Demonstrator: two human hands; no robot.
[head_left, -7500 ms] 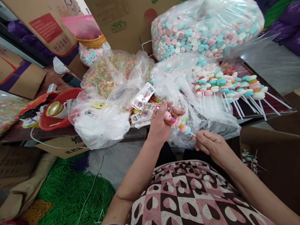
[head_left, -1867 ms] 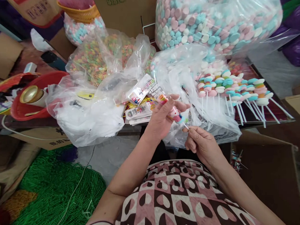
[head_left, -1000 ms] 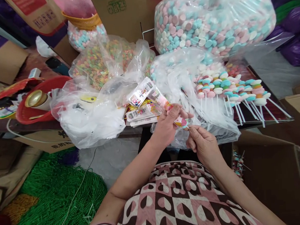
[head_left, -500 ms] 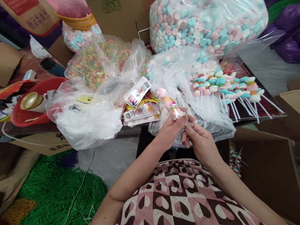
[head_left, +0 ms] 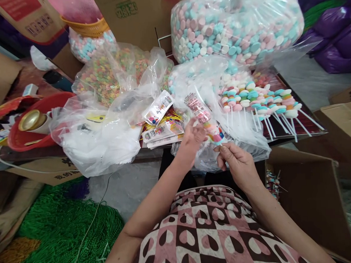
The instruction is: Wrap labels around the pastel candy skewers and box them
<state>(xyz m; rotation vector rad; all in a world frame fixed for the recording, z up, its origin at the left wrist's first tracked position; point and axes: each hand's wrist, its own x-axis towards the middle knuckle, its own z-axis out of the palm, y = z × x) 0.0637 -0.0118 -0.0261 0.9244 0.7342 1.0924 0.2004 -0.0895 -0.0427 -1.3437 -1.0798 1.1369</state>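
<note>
A marshmallow skewer in a clear printed wrapper [head_left: 214, 131] slants up and away over a plastic bag. Its lower end is pinched between the thumb and fingers of my right hand [head_left: 235, 160]. My left hand [head_left: 193, 140] is just left of the wrapper, fingers apart and slightly blurred; whether a fingertip touches the wrapper I cannot tell. Printed wrappers [head_left: 164, 132] and gold twist ties [head_left: 175, 118] lie left of that hand. Right of the wrapped skewer, several bare marshmallow skewers [head_left: 253, 96] lie in a row, their white sticks toward me.
A big bag of marshmallows [head_left: 235, 29] stands at the back, with a bag of gummy candies [head_left: 104, 76] to its left. A red basin [head_left: 16, 137] sits far left. An open cardboard box [head_left: 307, 192] holding wrapped skewers stands low on the right.
My left hand has let go of the wrapper's lower end and moved left, its fingers opening. My right hand still pinches that end, and the printed wrapper shows more fully.
</note>
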